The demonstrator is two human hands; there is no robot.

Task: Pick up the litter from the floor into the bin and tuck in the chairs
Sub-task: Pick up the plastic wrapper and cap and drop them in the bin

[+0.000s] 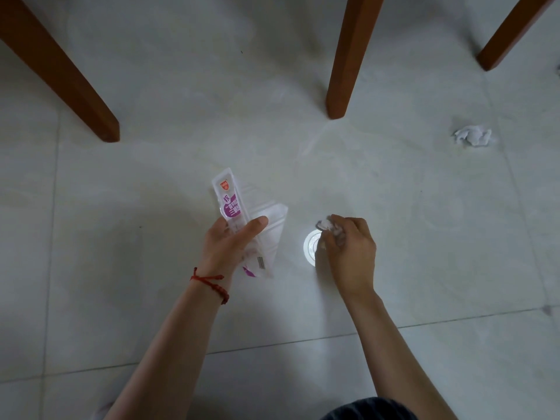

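Note:
My left hand (233,241) grips a clear plastic wrapper (231,204) with purple print, held above the pale tiled floor. My right hand (348,253) has its fingers curled round a small crumpled white tissue (325,224), low over the floor. A second crumpled white tissue (472,136) lies on the tiles at the right. No bin is in view.
Three brown wooden furniture legs stand on the floor: one at the left (91,116), one in the middle (339,95), one at the far right (497,53). A bright round reflection (310,245) shows on the tile beside my right hand.

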